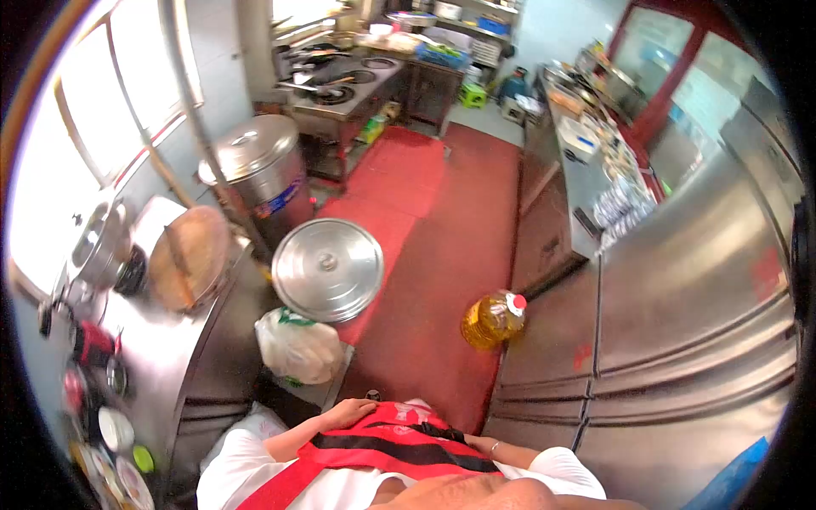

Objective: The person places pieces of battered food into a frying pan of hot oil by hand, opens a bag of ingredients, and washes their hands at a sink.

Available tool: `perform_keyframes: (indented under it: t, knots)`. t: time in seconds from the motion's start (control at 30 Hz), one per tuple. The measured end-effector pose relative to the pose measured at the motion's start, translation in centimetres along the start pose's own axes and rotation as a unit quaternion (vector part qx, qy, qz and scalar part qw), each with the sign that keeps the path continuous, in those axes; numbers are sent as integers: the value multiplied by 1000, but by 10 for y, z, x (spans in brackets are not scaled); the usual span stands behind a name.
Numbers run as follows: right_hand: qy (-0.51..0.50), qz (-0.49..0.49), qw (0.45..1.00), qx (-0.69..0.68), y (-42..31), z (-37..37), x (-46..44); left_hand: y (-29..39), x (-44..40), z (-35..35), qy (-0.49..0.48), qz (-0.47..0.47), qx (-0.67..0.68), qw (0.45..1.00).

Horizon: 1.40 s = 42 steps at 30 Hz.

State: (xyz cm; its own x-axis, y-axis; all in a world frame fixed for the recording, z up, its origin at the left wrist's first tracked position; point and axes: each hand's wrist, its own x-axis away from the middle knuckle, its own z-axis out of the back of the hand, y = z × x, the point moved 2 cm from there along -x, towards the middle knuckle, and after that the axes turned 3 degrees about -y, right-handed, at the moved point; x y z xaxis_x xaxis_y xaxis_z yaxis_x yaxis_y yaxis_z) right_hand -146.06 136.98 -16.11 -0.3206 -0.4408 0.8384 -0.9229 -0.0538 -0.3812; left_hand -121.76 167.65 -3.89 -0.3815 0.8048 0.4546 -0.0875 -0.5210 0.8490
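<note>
My left hand (350, 412) lies at the left side of the red and black apron (399, 438), its fingers resting flat on the cloth. On the right side, my right hand (482, 444) is at the apron's edge, with a bracelet at the wrist and its fingers mostly hidden by the cloth. Ahead of my left hand are a white plastic bag (299, 347) and a large round metal lid (327, 269). A bottle of yellow oil with a red cap (493, 320) stands on the red floor, forward of my right hand.
A steel counter (157, 357) on the left carries a wooden board (189, 257) and pots. Beyond are a large lidded metal pot (255, 161) and a stove (348, 89). Steel fridges (680, 297) and a cluttered counter (552, 195) line the right of the red floor (442, 246).
</note>
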Motion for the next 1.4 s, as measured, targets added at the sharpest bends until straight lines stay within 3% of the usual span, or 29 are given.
perform_keyframes:
  t: [0.1,0.17,0.3,0.5,0.53,0.7,0.73,0.8,0.83,0.9,0.93,1.13,1.23,1.3,1.37,1.4]
  knots:
    - [14,29,995,94,-26,15,-1,-11,-37,15,-78,-2,16,997]
    - [32,52,985,161,-44,26,-5,-26,-62,23,-76,9,154,985]
    - [75,93,955,271,-86,68,-10,40,-104,72,-117,-16,129,985]
    - [129,131,908,376,-160,188,-10,1,-236,107,-104,-10,175,979]
    - [138,139,902,385,-177,211,-6,54,-244,131,-99,20,84,991]
    - [141,186,886,400,-253,314,17,67,-361,162,-110,22,122,986]
    - [128,183,884,411,-255,334,19,88,-381,170,-115,35,73,990]
    - [147,224,882,388,-260,359,18,151,-385,197,-71,45,-25,996]
    - [147,243,879,382,-291,370,31,170,-411,199,-92,-18,100,991]
    - [214,184,956,76,-339,351,93,215,-420,225,-93,10,25,995]
    - [240,166,956,28,-359,356,111,160,-459,216,-80,-7,-31,996]
    - [302,131,941,82,-392,467,86,209,-566,274,-129,23,-34,991]
    - [328,122,930,116,-420,515,75,223,-622,318,-136,-40,-32,989]
    - [347,114,921,135,-444,542,71,220,-670,341,-135,-18,-35,990]
    - [360,107,915,144,-466,561,73,265,-680,381,-142,-49,-27,988]
    - [369,104,912,146,-482,573,73,282,-690,397,-144,-10,-34,989]
